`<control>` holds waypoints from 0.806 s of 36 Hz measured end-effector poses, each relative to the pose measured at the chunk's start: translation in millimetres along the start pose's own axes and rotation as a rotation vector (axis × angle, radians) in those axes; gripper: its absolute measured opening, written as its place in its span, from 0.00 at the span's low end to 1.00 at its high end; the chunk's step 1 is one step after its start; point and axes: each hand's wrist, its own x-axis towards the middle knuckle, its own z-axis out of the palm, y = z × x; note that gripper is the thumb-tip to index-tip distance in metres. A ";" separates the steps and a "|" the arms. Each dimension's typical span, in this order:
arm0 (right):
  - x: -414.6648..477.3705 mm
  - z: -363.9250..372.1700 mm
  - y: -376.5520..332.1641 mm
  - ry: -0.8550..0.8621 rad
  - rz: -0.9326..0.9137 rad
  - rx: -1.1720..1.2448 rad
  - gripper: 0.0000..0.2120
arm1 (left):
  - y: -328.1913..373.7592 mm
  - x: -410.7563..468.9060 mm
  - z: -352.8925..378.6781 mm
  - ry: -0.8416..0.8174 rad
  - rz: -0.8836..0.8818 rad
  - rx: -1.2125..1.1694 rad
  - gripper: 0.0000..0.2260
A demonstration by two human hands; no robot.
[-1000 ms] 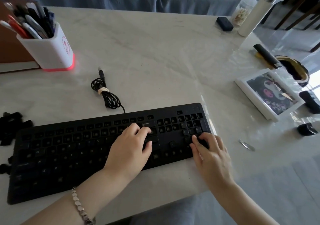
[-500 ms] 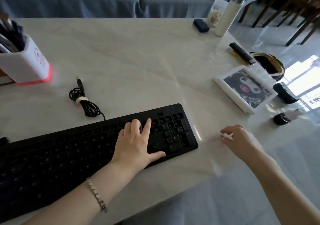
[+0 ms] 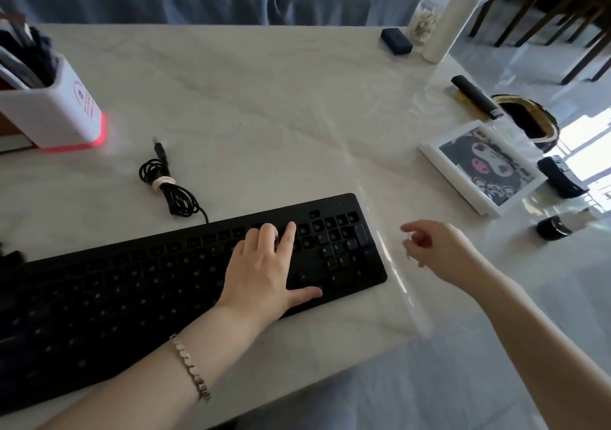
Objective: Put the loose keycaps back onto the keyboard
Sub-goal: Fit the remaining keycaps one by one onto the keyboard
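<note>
Shifted since a second ago: right hand, off the number pad and hanging over the table just beside the right end of the keyboard; fingers loosely curled, too blurred to tell whether pinching anything. On the keys left of the number pad, left hand kept in place, fingers straightened and spread flat, thumb out along the near edge, gripping nothing. Black, full-size, lying slantwise across the near left of the table, right end farther from the viewer. Pale legends faint on the dark keys; on the number pad 7, 4, 5, 1, 2 and 0 just readable, letter rows too blurred to read. By the far left corner, small black pieces, cut by the frame edge. Behind the keyboard, coiled black cable with a pale tie, plug lying free. Farther left, white pen holder with a red glowing base and pink print, unreadable. Well apart to the right, white-framed cartoon picture. On the left wrist, silver bracelet.
</note>
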 end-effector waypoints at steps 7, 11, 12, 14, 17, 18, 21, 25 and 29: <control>-6.4 14.0 -48.9 -0.076 -0.068 0.544 0.05 | 6.5 -1.3 -11.8 -0.117 0.004 0.061 0.46; -4.5 21.8 -56.0 -0.024 -0.074 0.481 0.07 | 5.0 -1.1 -6.9 -0.083 0.021 0.084 0.46; -4.4 23.1 -57.3 -0.034 -0.081 0.474 0.07 | 4.9 -1.4 -6.4 -0.082 0.018 0.101 0.45; -5.8 25.0 -59.4 -0.085 -0.089 0.505 0.07 | 5.3 -1.4 -6.8 -0.086 0.017 0.120 0.45; -7.7 24.4 -60.1 -0.101 -0.075 0.598 0.06 | 5.6 -0.7 -6.9 -0.099 0.015 0.107 0.46; -7.3 23.7 -59.5 -0.086 -0.066 0.616 0.04 | 5.9 -0.7 -7.3 -0.103 0.012 0.109 0.46; -6.9 22.5 -57.2 -0.078 -0.068 0.601 0.07 | 7.2 -1.1 -7.4 -0.107 0.012 0.131 0.46; -7.2 25.6 -53.9 -0.043 -0.178 0.375 0.05 | 5.7 -0.9 -8.8 -0.107 0.023 0.109 0.46; -6.0 30.8 -49.4 0.056 -0.390 0.063 0.04 | 6.7 -1.2 -9.8 -0.125 0.008 0.099 0.46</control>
